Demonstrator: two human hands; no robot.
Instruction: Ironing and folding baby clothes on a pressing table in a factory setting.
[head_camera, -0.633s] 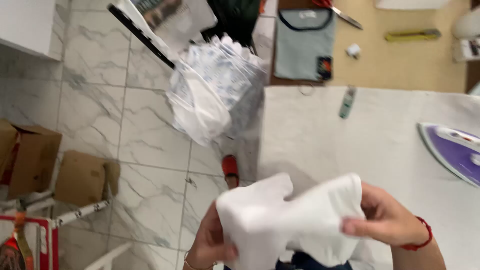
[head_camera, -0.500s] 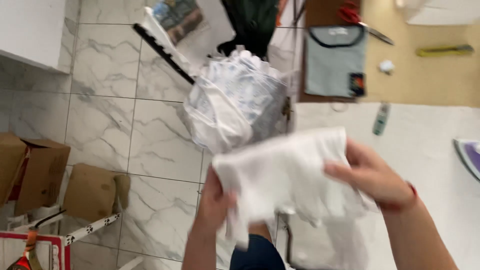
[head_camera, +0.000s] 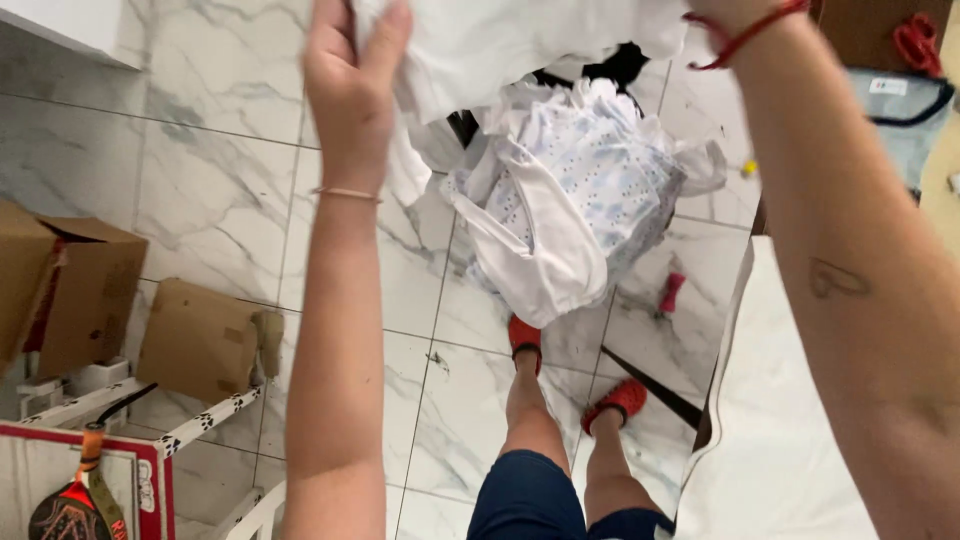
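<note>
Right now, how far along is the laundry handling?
Done: nothing finished shows in this view; the white ironing surface at right lies bare. In hand: the left hand has a grip on a white garment raised at the top edge; the right hand is cut off above its red-corded wrist, so its grip cannot be seen. Left: a full heap of white laundry sits beyond the feet.
</note>
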